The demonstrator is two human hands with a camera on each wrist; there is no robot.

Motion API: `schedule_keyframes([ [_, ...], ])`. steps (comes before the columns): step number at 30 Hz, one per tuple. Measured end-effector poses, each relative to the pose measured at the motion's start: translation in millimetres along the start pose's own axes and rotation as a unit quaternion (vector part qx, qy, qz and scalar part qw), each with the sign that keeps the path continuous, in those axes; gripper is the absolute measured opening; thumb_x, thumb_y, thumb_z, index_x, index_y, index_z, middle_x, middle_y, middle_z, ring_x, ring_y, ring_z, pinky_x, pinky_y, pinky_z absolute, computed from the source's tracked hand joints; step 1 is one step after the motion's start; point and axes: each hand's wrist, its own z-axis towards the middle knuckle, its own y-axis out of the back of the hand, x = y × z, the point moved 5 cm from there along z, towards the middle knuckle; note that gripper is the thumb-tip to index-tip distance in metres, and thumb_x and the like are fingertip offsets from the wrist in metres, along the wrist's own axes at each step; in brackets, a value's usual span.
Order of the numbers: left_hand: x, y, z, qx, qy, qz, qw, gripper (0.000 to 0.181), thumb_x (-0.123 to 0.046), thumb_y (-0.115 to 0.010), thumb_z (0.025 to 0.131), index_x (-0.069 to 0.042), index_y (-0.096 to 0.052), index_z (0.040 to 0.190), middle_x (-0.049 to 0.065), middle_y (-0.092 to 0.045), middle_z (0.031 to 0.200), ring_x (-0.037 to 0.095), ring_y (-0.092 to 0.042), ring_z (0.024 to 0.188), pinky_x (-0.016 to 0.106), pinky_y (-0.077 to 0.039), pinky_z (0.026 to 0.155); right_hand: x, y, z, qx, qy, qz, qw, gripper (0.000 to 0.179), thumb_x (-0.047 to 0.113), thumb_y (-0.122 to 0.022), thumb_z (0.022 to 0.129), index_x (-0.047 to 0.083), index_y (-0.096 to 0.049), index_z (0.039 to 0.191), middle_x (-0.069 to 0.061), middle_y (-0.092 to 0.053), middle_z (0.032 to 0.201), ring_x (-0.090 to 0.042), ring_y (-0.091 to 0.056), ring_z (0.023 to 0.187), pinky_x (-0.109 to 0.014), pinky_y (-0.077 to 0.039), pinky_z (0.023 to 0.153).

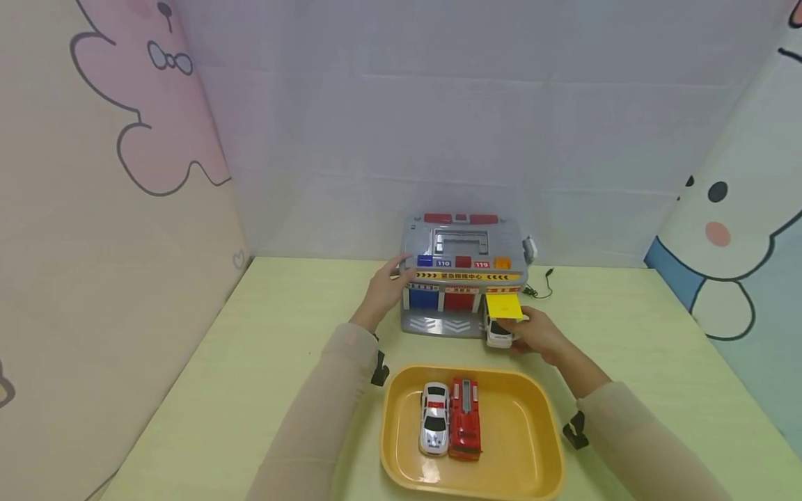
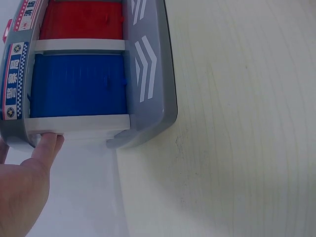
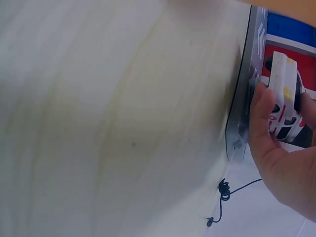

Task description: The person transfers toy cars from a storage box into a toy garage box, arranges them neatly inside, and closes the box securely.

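Nearest the head camera, two pale sleeves point(image 1: 313, 431) enter from the lower edge on either side of a yellow tray point(image 1: 514, 431). In the tray, a white police car point(image 1: 434, 417) and a red fire engine point(image 1: 464, 421) lie side by side. Beyond it on the desk point(image 1: 269, 362) stands a grey toy garage point(image 1: 462, 276) bearing a carrying handle point(image 1: 461, 243) and the numbers 110 and 119.

The left hand point(image 1: 382, 292) rests at the garage's left end, fingers extended and gripping nothing. The right hand point(image 1: 541, 332) pinches a white toy van point(image 1: 499, 337), digits closed on its body; the van is at the garage's right-hand bay, its near end projecting beneath a yellow flap point(image 1: 504, 306).

The flap stands in the way in the head view, covering the van's far part; how deep the van sits cannot be told. The right wrist view shows red markings and dark windows on the van, with a digit on each of two opposite sides. The left wrist view alone shows plainly the fingertips against the white post beside the blue door point(image 2: 79, 84), next to the red door point(image 2: 84, 19).

To the garage's right lies a dark cord point(image 1: 540, 292), seen bunched in the right wrist view. A pale cloth point(image 1: 388, 125) hangs behind.
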Motion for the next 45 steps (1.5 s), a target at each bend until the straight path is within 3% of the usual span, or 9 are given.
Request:
schedule_keyframes([
  [6, -0.9, -0.3, -0.9, -0.006, -0.003, 0.0, 1.0, 0.05, -0.041, -0.056, 0.098, -0.027, -0.046, 0.146, 0.015, -0.046, 0.144, 0.033, -0.046, 0.129, 0.048, -0.043, 0.101, 1, 0, 1.4, -0.013, 0.029, 0.039, 0.9987, 0.055, 0.01, -0.054, 0.1, -0.014, -0.02, 0.136, -0.034, -0.046, 0.124, -0.017, -0.061, 0.077, -0.031, -0.057, 0.073],
  [13, 0.0, 0.1, -0.4, -0.009, -0.003, 0.001, 1.0, 0.05, -0.04, -0.057, 0.098, -0.027, -0.046, 0.146, 0.015, -0.046, 0.143, 0.032, -0.046, 0.128, 0.048, -0.043, 0.101, 1, 1, 0.7, -0.017, 0.043, 0.054, 0.9975, 0.042, 0.004, -0.054, 0.099, -0.014, -0.027, 0.125, -0.032, -0.044, 0.12, -0.019, -0.06, 0.085, -0.033, -0.056, 0.08],
  [17, 0.5, 0.5, 0.1, -0.008, -0.006, 0.003, 0.9999, 0.05, -0.041, -0.056, 0.099, -0.027, -0.046, 0.146, 0.015, -0.047, 0.143, 0.032, -0.046, 0.128, 0.048, -0.043, 0.1, 1, 1, -0.8, -0.015, 0.058, 0.037, 0.9975, 0.04, 0.003, -0.057, 0.096, -0.015, -0.035, 0.123, -0.03, -0.049, 0.117, -0.024, -0.06, 0.092, -0.039, -0.053, 0.088],
  [24, 1.9, 1.4, 0.8, -0.008, -0.007, -0.001, 0.9999, 0.05, -0.041, -0.056, 0.099, -0.027, -0.046, 0.146, 0.017, -0.047, 0.143, 0.033, -0.047, 0.128, 0.048, -0.043, 0.1, 1, 1, -3.5, -0.008, 0.07, -0.019, 0.9973, 0.049, 0.006, -0.062, 0.093, -0.018, -0.044, 0.132, -0.033, -0.049, 0.132, -0.038, -0.051, 0.114, -0.051, -0.043, 0.099],
  [31, 1.8, 1.0, 0.5, -0.004, -0.005, -0.002, 1.0, 0.05, -0.041, -0.056, 0.099, -0.028, -0.045, 0.146, 0.016, -0.045, 0.144, 0.033, -0.046, 0.129, 0.048, -0.043, 0.101, -1, 1, -4.4, -0.002, 0.065, -0.029, 0.9975, 0.047, 0.007, -0.062, 0.093, -0.019, -0.048, 0.129, -0.032, -0.051, 0.131, -0.041, -0.049, 0.116, -0.053, -0.042, 0.099],
  [38, 2.2, 0.5, 0.6, -0.006, -0.002, -0.001, 1.0, 0.05, -0.042, -0.056, 0.099, -0.029, -0.045, 0.146, 0.016, -0.045, 0.144, 0.033, -0.046, 0.128, 0.048, -0.043, 0.101, 1, 0, -3.8, 0.021, 0.069, -0.031, 0.9969, 0.06, -0.001, -0.063, 0.088, -0.016, -0.036, 0.139, -0.035, -0.045, 0.134, -0.038, -0.052, 0.112, -0.047, -0.047, 0.095],
  [45, 0.2, -0.3, -1.8, -0.006, -0.007, 0.0, 1.0, 0.05, -0.041, -0.056, 0.099, -0.028, -0.045, 0.146, 0.017, -0.046, 0.144, 0.034, -0.046, 0.128, 0.049, -0.042, 0.101, 4, 1, -9.7, 0.047, 0.053, -0.036, 0.9968, 0.073, -0.007, -0.061, 0.085, -0.011, -0.023, 0.148, -0.038, -0.036, 0.137, -0.044, -0.05, 0.115, -0.048, -0.049, 0.093],
])
